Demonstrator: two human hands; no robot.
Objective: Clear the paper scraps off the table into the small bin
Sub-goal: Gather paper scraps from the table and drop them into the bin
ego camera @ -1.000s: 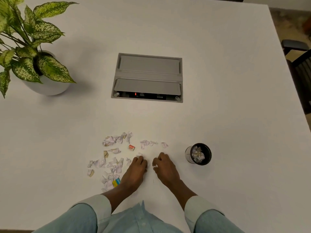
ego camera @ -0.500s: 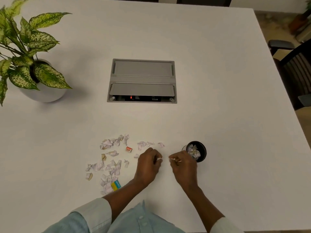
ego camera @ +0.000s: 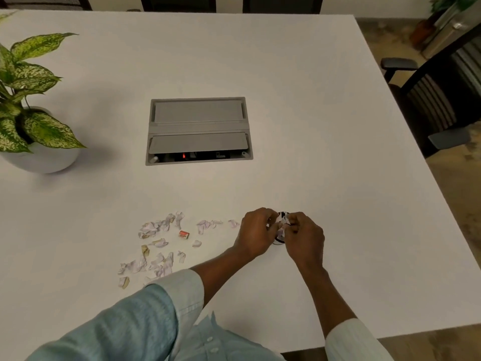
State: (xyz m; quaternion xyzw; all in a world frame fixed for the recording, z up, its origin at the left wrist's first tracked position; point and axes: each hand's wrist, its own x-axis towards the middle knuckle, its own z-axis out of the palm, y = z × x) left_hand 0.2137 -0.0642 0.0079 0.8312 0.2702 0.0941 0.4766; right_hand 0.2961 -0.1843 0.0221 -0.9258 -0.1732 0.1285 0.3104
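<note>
White crumpled paper is pinched between the curled fingertips of both hands. The left hand and the right hand meet directly above the small bin. The bin is black and mostly hidden under the 2 hands, so only slivers of its rim show between and below them. It stands on the desk towards the near edge, right of the middle.

More paper scraps lie loose on the desk to the left of the bin, and the nearest ones are just beside the left hand. Most are white, a few are tan, and 1 small piece with a red label sits among them. Both forearms come up from the near edge, with pale blue sleeves pushed back from the wrists.

Further back, in the middle of the desk, is a grey cable box set into the surface, with a small red light in the gap under its near flap. A potted plant with speckled green leaves stands at the far left in a round white pot. A dark chair is beyond the right edge of the desk
</note>
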